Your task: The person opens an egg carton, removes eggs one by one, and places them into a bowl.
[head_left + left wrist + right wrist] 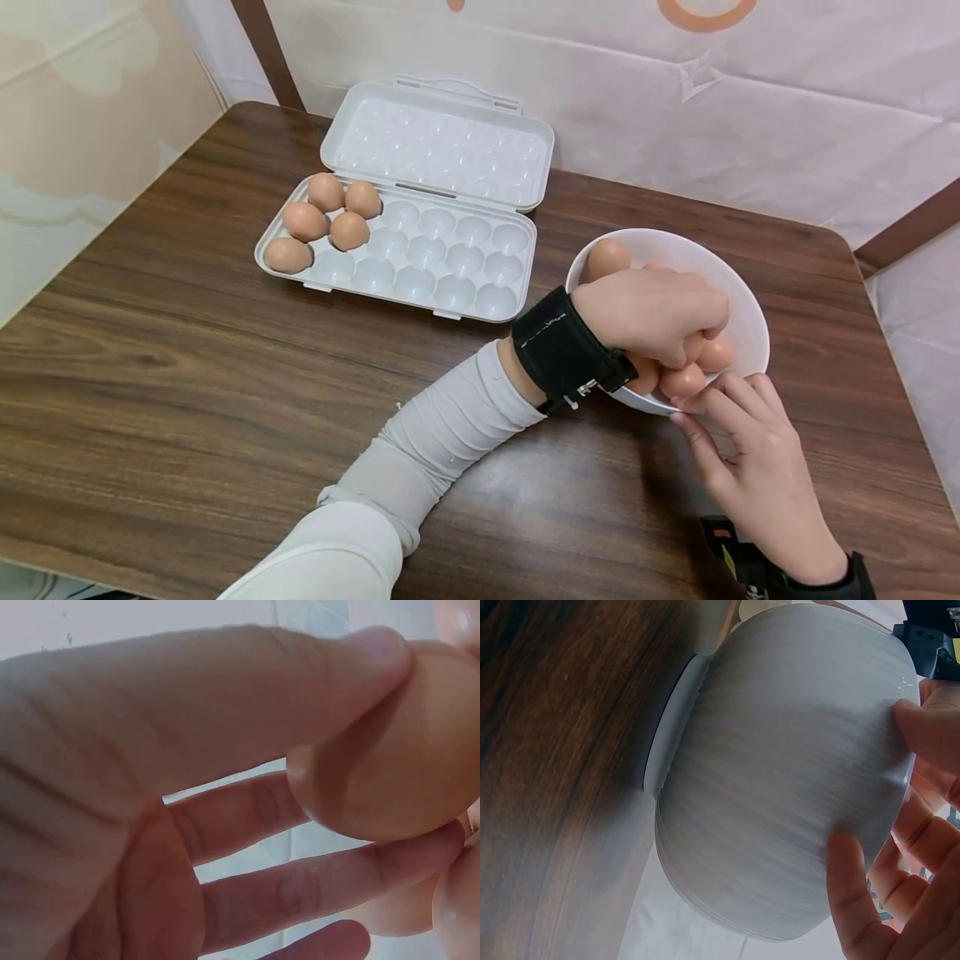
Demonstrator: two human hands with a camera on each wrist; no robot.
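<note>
Egg (390, 757) pinched by my left hand (648, 312), curled down inside the bowl (738, 292); my right hand (757, 467) spread, fingers bracing its rim. Five eggs sit in the tray (420, 267).

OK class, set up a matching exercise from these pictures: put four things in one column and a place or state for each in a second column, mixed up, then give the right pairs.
Column one:
1. left hand
2. right hand
3. egg tray
4. white bowl

Column two:
a. lid open, five eggs at one end
b. on the table, holding brown eggs
c. inside the bowl, fingers round an egg
d. fingers against the bowl's outer wall

Pairs: 1-c, 2-d, 3-a, 4-b
</note>
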